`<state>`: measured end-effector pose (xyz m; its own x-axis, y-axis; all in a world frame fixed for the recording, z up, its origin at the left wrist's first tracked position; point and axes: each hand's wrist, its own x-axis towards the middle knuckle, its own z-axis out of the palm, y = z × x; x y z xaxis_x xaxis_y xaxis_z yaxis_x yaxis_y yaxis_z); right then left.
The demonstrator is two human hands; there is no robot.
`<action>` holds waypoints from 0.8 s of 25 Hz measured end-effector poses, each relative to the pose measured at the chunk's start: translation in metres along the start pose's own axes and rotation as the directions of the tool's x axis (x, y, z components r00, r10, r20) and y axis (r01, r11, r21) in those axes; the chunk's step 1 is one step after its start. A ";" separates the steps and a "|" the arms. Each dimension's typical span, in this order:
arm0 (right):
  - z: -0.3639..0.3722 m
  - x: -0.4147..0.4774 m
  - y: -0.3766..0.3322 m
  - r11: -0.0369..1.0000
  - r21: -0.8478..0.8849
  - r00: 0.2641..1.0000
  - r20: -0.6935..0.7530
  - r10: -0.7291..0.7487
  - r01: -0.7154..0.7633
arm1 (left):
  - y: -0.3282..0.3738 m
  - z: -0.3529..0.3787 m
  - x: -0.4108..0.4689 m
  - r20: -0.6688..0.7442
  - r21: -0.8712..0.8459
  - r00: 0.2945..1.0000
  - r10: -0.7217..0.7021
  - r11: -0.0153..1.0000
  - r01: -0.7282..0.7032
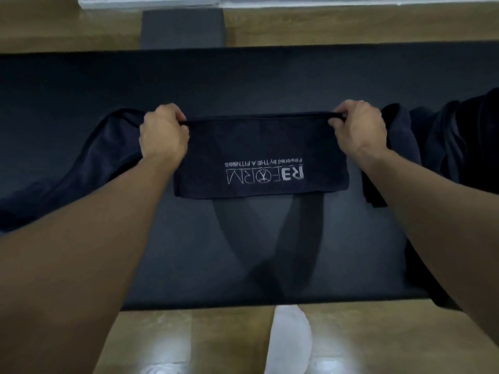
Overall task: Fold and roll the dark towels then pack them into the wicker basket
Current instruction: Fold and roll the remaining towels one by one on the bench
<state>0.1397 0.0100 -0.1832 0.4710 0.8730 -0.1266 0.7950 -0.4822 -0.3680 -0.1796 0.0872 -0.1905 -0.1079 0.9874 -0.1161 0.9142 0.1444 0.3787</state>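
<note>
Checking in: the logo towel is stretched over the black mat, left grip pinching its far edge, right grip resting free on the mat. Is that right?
Not quite. The right grip is not free: like the left grip, it pinches the far edge of the logo towel, which is stretched between the two over the black mat. The head view shows it.

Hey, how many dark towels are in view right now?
3, at least: the logo towel pinched between the left hand and right hand, a loose towel beside the left forearm, and a crumpled heap at right that may hide more.
</note>
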 end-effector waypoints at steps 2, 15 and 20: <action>0.022 0.022 0.000 0.999 0.011 0.999 0.006 0.048 -0.048 | -0.003 0.020 0.023 0.007 -0.040 0.999 -0.038 0.998 0.038; 0.105 -0.006 -0.056 0.891 -0.096 0.867 -0.206 -0.455 0.445 | 0.019 0.080 0.001 -0.120 0.106 0.881 0.458 0.888 -0.448; 0.125 -0.018 -0.044 0.865 -0.246 0.899 0.117 -0.422 0.438 | -0.007 0.104 -0.011 0.102 0.288 0.884 0.456 0.837 -0.465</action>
<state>0.0487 0.0248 -0.2795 0.0432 0.9968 -0.0666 0.9878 -0.0526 -0.1466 -0.1440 0.0685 -0.2872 0.3615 0.9321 -0.0239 0.9280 -0.3572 0.1063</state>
